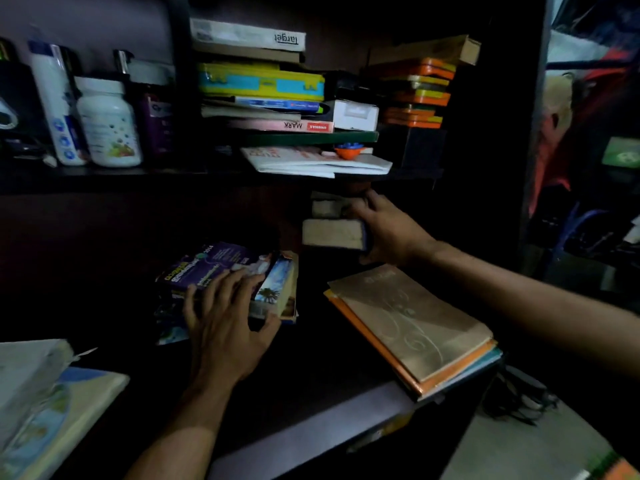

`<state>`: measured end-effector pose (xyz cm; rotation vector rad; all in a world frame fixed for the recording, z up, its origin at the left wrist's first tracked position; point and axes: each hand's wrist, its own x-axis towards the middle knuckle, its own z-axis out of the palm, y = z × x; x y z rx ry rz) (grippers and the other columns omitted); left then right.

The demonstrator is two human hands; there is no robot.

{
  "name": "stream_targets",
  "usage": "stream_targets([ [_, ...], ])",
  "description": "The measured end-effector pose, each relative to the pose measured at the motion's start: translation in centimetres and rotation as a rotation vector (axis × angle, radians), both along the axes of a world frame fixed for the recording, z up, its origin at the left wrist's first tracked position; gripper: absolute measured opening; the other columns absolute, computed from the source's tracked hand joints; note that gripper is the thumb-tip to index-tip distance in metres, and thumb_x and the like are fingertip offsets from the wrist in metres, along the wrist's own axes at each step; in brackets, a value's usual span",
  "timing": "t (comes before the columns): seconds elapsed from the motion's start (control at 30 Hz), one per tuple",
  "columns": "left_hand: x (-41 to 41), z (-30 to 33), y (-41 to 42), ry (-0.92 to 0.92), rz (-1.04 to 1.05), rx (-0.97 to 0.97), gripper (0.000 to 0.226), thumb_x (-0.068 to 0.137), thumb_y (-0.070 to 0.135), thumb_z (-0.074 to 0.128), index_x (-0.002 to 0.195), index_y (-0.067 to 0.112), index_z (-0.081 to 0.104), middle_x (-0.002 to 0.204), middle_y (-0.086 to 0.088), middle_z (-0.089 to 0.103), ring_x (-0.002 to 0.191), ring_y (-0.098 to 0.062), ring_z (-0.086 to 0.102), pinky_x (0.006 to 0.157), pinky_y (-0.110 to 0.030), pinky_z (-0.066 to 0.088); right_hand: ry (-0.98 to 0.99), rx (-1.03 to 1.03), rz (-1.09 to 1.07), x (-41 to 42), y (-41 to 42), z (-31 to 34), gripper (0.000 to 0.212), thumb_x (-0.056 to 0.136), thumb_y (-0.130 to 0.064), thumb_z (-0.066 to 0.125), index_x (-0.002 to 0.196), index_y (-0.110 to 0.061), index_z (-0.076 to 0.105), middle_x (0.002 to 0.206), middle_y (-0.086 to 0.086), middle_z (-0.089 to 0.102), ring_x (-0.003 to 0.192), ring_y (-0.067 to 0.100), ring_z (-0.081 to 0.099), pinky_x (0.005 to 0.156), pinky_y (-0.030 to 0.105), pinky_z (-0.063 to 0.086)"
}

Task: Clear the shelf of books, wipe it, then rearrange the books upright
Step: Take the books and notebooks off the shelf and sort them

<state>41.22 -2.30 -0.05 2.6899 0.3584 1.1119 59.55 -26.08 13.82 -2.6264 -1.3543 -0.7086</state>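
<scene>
**Two hands on books in a dark shelf**

Two hands reach into the lower shelf (104,244). The left hand (221,320) lies flat with spread fingers on a purple book (221,263), the top of a small pile lying in the middle of the shelf. This pile has at least three books; the exact count I cannot tell in the dark. Its long axis runs from left to right, a little tilted, and the page edges face right.

The right hand (388,230) grips a thick book (334,233) at the back of the shelf, fingers curled round its right end. The book lies flat, page edges toward the camera, long axis left to right. Above it lie two more books (325,206), partly hidden.

At the front right corner of the shelf rests a brown book (412,323) on an orange one and a bluish one, three in all. Their long axis points from back left to front right, and they stick out over the front edge.

On the upper shelf (69,173) a tall heap of books (270,98) lies flat, with bottles (107,123) to its left.
</scene>
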Motion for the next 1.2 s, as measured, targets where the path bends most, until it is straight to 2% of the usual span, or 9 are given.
stream_targets([
  [0.17, -0.1, 0.1, -0.1, 0.028, 0.019, 0.008, 0.066, 0.077, 0.059, 0.040, 0.134, 0.029, 0.058, 0.145, 0.002, 0.053, 0.140, -0.023, 0.038, 0.119, -0.055, 0.011, -0.267, 0.008, 0.089, -5.2, -6.1, -3.4, 0.060, 0.085, -0.054, 0.065, 0.129, -0.014, 0.057, 0.136, 0.023, 0.045, 0.114, 0.042, 0.050, 0.091, 0.046, 0.046],
  [0.27, -0.3, 0.1, -0.5, 0.031, 0.020, 0.023, 0.066, 0.077, 0.058, 0.040, 0.133, 0.028, 0.058, 0.144, 0.000, 0.053, 0.139, -0.025, 0.039, 0.118, -0.056, 0.012, -0.303, -0.014, 0.095, -7.1, -7.6, -7.1, 0.059, 0.083, -0.046, 0.073, 0.130, -0.013, 0.058, 0.137, 0.026, 0.046, 0.120, 0.043, 0.047, 0.100, 0.052, 0.041],
  [0.4, -0.5, 0.3, -0.7, 0.050, 0.027, 0.046, 0.065, 0.079, 0.055, 0.040, 0.134, 0.024, 0.057, 0.144, -0.003, 0.053, 0.139, -0.027, 0.039, 0.118, -0.059, 0.013, -0.168, -0.132, -0.008, -8.4, -6.8, -7.6, 0.079, 0.071, -0.044, 0.082, 0.135, -0.022, 0.042, 0.143, 0.021, 0.039, 0.130, 0.043, 0.042, 0.110, 0.058, 0.032],
  [0.53, -0.8, 0.5, -1.0, 0.065, 0.015, 0.073, 0.065, 0.082, 0.052, 0.041, 0.136, 0.019, 0.054, 0.146, -0.008, 0.050, 0.141, -0.029, 0.036, 0.118, -0.062, 0.010, 0.104, -0.208, -0.005, -10.2, -7.3, -4.9, 0.086, 0.067, -0.033, 0.086, 0.141, -0.022, 0.042, 0.147, 0.015, 0.035, 0.132, 0.037, 0.037, 0.108, 0.046, 0.035],
  [0.7, -1.5, 0.7, -1.9, -0.017, -0.124, 0.266, 0.059, 0.080, 0.039, 0.050, 0.134, 0.014, 0.055, 0.143, -0.012, 0.050, 0.135, -0.033, 0.044, 0.118, -0.056, 0.016, 0.287, 0.389, -0.114, -14.2, -11.3, -6.0, 0.046, 0.078, -0.034, 0.069, 0.118, -0.020, 0.051, 0.116, 0.004, 0.052, 0.106, 0.022, 0.054, 0.090, 0.037, 0.047],
  [0.87, -3.4, 0.9, -4.6, -0.137, -0.350, 0.321, 0.043, 0.084, 0.031, 0.050, 0.123, 0.013, 0.053, 0.116, -0.016, 0.056, 0.103, -0.040, 0.054, 0.083, -0.052, 0.046, 0.807, 1.187, -0.578, -19.2, -13.8, -15.9, 0.015, 0.088, -0.022, 0.070, 0.098, -0.023, 0.058, 0.093, 0.002, 0.067, 0.092, 0.025, 0.066, 0.085, 0.044, 0.055],
  [0.97, -5.7, 0.6, -9.0, -0.131, -0.506, 0.341, 0.044, 0.086, 0.031, 0.055, 0.128, 0.019, 0.054, 0.118, -0.011, 0.059, 0.102, -0.034, 0.057, 0.082, -0.045, 0.046, 0.942, 1.209, -0.602, -23.0, -13.7, -22.0, 0.014, 0.091, -0.021, 0.070, 0.091, -0.029, 0.059, 0.086, 0.000, 0.067, 0.085, 0.029, 0.066, 0.077, 0.044, 0.054],
  [1.07, -6.6, 0.1, -14.6, 0.265, -0.661, 0.150, 0.062, 0.089, 0.052, 0.061, 0.144, 0.035, 0.040, 0.143, 0.005, 0.044, 0.115, -0.020, 0.055, 0.090, -0.041, 0.052, 1.002, 1.178, -0.645, -24.8, -11.6, -25.0, 0.014, 0.090, -0.023, 0.070, 0.086, -0.031, 0.060, 0.081, -0.004, 0.068, 0.080, 0.024, 0.068, 0.070, 0.038, 0.056],
  [1.2, -4.2, -2.0, -18.9, 0.374, -0.464, 0.338, 0.077, 0.092, 0.070, 0.046, 0.157, 0.040, 0.017, 0.163, 0.007, 0.023, 0.128, -0.021, 0.043, 0.102, -0.042, 0.039, 1.082, 1.341, -0.454, -24.3, -8.6, -22.8, 0.009, 0.094, -0.017, 0.067, 0.099, -0.024, 0.064, 0.085, 0.001, 0.073, 0.077, 0.017, 0.071, 0.072, 0.045, 0.061],
])
